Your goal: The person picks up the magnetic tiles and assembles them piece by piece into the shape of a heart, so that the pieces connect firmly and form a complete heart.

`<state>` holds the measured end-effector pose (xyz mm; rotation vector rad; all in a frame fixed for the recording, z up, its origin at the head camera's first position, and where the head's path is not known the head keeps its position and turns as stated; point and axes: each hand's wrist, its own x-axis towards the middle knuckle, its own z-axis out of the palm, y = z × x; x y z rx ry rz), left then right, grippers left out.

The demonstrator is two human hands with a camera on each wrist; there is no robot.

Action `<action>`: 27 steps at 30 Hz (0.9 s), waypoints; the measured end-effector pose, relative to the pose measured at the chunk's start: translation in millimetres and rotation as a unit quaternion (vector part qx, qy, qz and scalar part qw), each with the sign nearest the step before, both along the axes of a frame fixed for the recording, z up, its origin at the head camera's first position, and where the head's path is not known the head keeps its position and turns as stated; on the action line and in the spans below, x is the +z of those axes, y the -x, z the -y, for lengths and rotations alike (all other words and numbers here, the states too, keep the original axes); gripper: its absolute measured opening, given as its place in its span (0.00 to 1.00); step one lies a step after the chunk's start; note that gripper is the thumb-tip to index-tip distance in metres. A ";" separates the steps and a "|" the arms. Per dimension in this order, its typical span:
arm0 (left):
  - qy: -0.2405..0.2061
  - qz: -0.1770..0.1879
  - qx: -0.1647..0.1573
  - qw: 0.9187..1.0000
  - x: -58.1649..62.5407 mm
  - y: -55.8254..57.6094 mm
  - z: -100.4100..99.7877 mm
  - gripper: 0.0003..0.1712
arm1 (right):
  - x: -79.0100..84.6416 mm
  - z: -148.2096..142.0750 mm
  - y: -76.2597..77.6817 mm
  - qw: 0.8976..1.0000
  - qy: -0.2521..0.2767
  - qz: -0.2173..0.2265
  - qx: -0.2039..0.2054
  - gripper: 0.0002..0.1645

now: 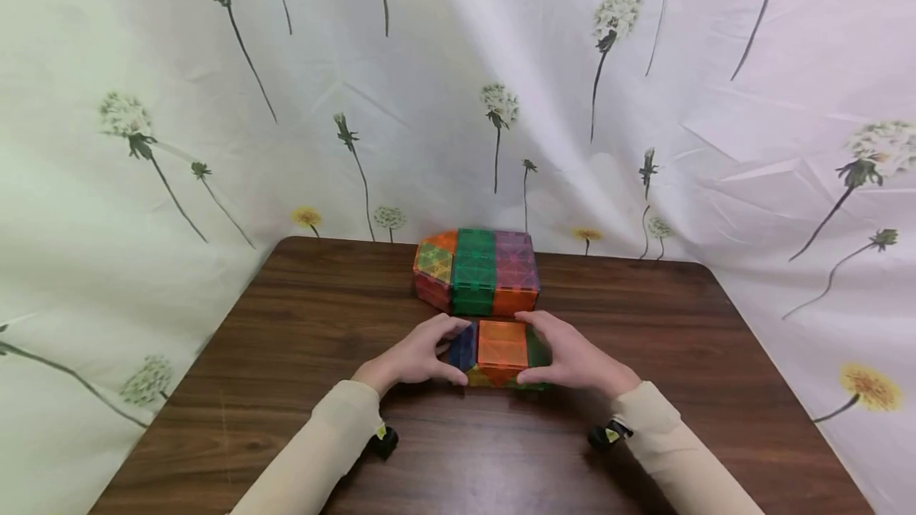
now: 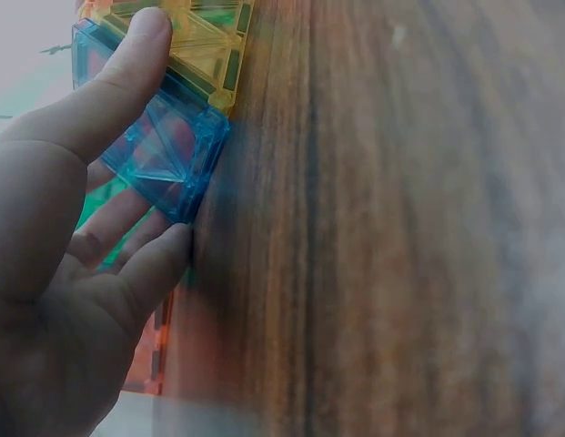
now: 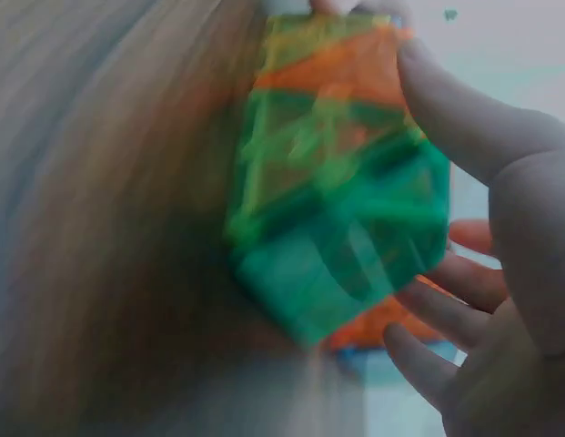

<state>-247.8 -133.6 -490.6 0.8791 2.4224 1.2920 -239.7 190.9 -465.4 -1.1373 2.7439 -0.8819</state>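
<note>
A small structure of translucent magnetic tiles [image 1: 502, 342] sits on the table before me, with an orange square on top. Its left end has a blue tile [image 2: 159, 150], sloping down beside a yellow one. Green tiles [image 3: 355, 246] close the right end, blurred in the right wrist view. My left hand [image 1: 418, 352] grips the left end, thumb on the near side and fingers at the far side. From the other end my right hand [image 1: 572, 352] holds it likewise, thumb in front and fingers behind. The far-side fingertips are partly hidden.
Just behind stands a larger magnetic tile structure [image 1: 474, 272] in green, purple, orange and yellow. Both rest on a dark wooden table [image 1: 322, 300]. A white cloth with dandelion prints [image 1: 429, 102] hangs along the back and sides.
</note>
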 end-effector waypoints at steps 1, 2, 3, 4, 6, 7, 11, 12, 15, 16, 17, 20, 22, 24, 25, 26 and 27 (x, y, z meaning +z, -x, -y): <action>0.001 0.000 0.001 1.000 0.4 -0.5 0.9 0.49 | -3.1 -3.9 -1.0 1.000 -0.002 0.011 -0.007 0.59; 0.004 -0.003 0.002 1.000 0.9 -0.9 1.8 0.49 | -6.3 -7.3 -1.9 1.000 -0.006 0.018 -0.013 0.60; 0.004 -0.006 0.002 1.000 1.7 -1.4 2.4 0.49 | -9.5 -9.9 -2.5 1.000 -0.007 0.023 -0.016 0.60; 0.003 -0.009 0.002 1.000 2.4 -1.6 2.8 0.49 | -12.3 -11.8 -3.0 1.000 -0.009 0.023 -0.017 0.60; 0.002 -0.018 -0.003 1.000 4.6 -1.8 2.5 0.49 | -16.2 -14.1 -3.5 1.000 -0.005 0.020 -0.017 0.59; 0.003 -0.023 -0.006 1.000 6.2 -2.0 1.8 0.49 | -17.3 -14.4 -3.4 1.000 -0.001 0.015 -0.017 0.59; 0.013 -0.057 -0.015 0.998 11.0 -2.0 -2.3 0.50 | -17.0 -13.7 -2.9 1.000 0.021 0.006 -0.010 0.57; 0.017 -0.064 -0.015 0.998 11.8 -2.4 -3.2 0.50 | -16.7 -13.3 -2.9 1.000 0.024 0.004 -0.009 0.57; 0.023 -0.074 -0.010 0.997 12.7 -4.5 -4.5 0.50 | -16.9 -12.2 -4.0 1.000 0.022 -0.001 -0.008 0.56; 0.023 -0.075 -0.008 0.997 12.2 -5.3 -4.6 0.50 | -16.9 -11.9 -5.0 1.000 0.020 0.001 -0.011 0.56; 0.022 -0.075 -0.005 0.997 11.6 -6.1 -4.8 0.50 | -17.0 -11.7 -6.2 1.000 0.019 0.003 -0.015 0.55; 0.011 -0.072 0.003 0.997 8.9 -7.8 -5.5 0.51 | -17.5 -11.4 -9.5 0.999 0.014 0.008 -0.038 0.55; 0.002 -0.075 0.011 0.997 7.0 -8.4 -6.3 0.52 | -17.4 -11.0 -11.8 0.998 0.019 0.013 -0.054 0.56; -0.005 -0.079 0.021 0.997 5.4 -8.5 -7.3 0.52 | -19.7 -10.8 -12.3 0.998 0.028 0.013 -0.063 0.56; -0.009 -0.079 0.026 0.997 4.6 -8.5 -8.0 0.52 | -20.8 -10.7 -12.4 0.997 0.038 0.018 -0.065 0.56; -0.014 -0.078 0.031 0.996 4.3 -8.5 -8.7 0.52 | -22.0 -10.5 -12.3 0.996 0.049 0.023 -0.067 0.56; -0.016 -0.077 0.035 0.996 3.8 -8.3 -9.2 0.52 | -23.0 -10.6 -12.0 0.995 0.060 0.032 -0.069 0.56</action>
